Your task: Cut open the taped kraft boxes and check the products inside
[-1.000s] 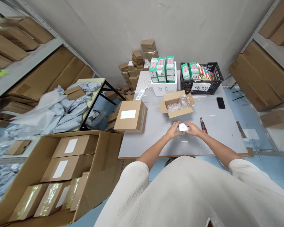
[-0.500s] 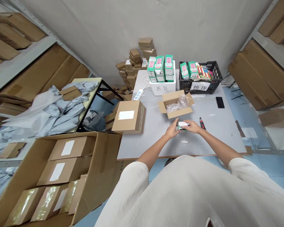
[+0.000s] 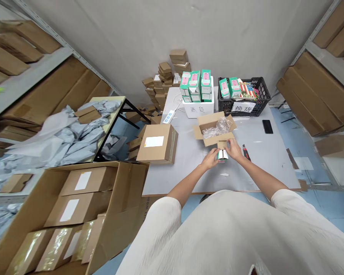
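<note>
A small white-and-green product box (image 3: 222,154) stands on end between my hands, just in front of an open cardboard box (image 3: 208,130) holding crumpled bubble wrap (image 3: 216,128). My left hand (image 3: 210,159) grips it from the left side. My right hand (image 3: 234,149) holds its upper right side, close to the cardboard box's front flap. Most of the small box is hidden by my fingers. A red-and-black utility knife (image 3: 246,152) lies just right of my right hand, not touching it.
The pale grey worktable (image 3: 263,168) holds a sealed carton (image 3: 157,144), a power strip (image 3: 168,117), a phone (image 3: 267,126), a white foam box (image 3: 197,109) and a black crate (image 3: 243,97), both with green-and-pink boxes. Stacked cartons and grey mailers surround the table's left side.
The small box has turned from lying flat to standing on end. My hands have moved closer to the cardboard box, with my right hand now higher than my left.
</note>
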`<move>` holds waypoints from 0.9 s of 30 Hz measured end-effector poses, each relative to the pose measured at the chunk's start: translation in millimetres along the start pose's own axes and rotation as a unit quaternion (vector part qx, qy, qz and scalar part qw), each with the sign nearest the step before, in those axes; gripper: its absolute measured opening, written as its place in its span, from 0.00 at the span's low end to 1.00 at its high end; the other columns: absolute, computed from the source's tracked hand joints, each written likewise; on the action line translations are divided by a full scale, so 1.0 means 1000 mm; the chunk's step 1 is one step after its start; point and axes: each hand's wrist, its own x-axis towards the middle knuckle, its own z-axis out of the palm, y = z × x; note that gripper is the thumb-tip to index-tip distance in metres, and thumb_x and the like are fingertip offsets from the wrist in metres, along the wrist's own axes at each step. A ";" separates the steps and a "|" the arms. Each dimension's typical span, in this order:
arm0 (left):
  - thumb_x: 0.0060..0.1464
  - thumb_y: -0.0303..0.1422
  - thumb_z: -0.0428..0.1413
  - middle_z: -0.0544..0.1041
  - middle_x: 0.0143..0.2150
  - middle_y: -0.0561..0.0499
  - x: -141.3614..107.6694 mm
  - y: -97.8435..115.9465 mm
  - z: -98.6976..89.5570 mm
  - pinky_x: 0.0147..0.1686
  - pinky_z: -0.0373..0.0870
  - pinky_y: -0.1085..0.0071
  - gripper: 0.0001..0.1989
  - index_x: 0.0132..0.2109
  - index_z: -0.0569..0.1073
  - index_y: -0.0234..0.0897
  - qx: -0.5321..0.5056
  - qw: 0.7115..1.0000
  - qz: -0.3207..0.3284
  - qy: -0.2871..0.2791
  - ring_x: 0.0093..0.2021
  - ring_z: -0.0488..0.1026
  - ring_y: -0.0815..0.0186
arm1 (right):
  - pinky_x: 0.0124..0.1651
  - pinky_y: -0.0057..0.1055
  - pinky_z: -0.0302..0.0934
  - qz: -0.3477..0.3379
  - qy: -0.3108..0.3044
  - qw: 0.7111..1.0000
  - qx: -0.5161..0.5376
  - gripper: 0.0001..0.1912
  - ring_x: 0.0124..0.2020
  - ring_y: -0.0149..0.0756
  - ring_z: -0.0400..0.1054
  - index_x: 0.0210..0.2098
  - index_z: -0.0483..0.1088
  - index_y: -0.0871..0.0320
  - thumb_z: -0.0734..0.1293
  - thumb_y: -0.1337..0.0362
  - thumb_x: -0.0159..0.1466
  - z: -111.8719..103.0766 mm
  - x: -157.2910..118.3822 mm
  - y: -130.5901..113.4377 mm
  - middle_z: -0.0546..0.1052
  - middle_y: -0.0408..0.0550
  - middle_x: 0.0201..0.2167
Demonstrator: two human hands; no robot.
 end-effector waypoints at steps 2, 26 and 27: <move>0.59 0.32 0.66 0.67 0.73 0.38 0.001 -0.001 -0.002 0.67 0.72 0.49 0.42 0.77 0.63 0.44 0.031 0.999 0.010 0.006 0.69 0.71 0.45 | 0.59 0.47 0.66 -0.067 -0.008 0.997 -0.027 0.14 0.58 0.55 0.70 0.54 0.75 0.57 0.65 0.63 0.71 0.000 -0.003 0.000 0.76 0.63 0.58; 0.63 0.36 0.66 0.68 0.69 0.39 0.010 0.020 -0.024 0.75 0.55 0.44 0.24 0.65 0.75 0.46 0.121 0.987 0.109 -0.020 0.72 0.65 0.44 | 0.58 0.43 0.65 -0.075 -0.145 0.986 -0.018 0.26 0.56 0.53 0.74 0.60 0.75 0.59 0.63 0.70 0.64 -0.019 -0.011 0.002 0.84 0.57 0.53; 0.63 0.36 0.66 0.69 0.69 0.38 0.010 0.020 -0.025 0.75 0.55 0.44 0.24 0.65 0.75 0.46 0.124 0.986 0.109 -0.022 0.72 0.65 0.44 | 0.57 0.43 0.65 -0.078 -0.144 0.986 -0.020 0.25 0.55 0.53 0.74 0.59 0.75 0.58 0.63 0.71 0.64 -0.018 -0.012 0.003 0.84 0.56 0.52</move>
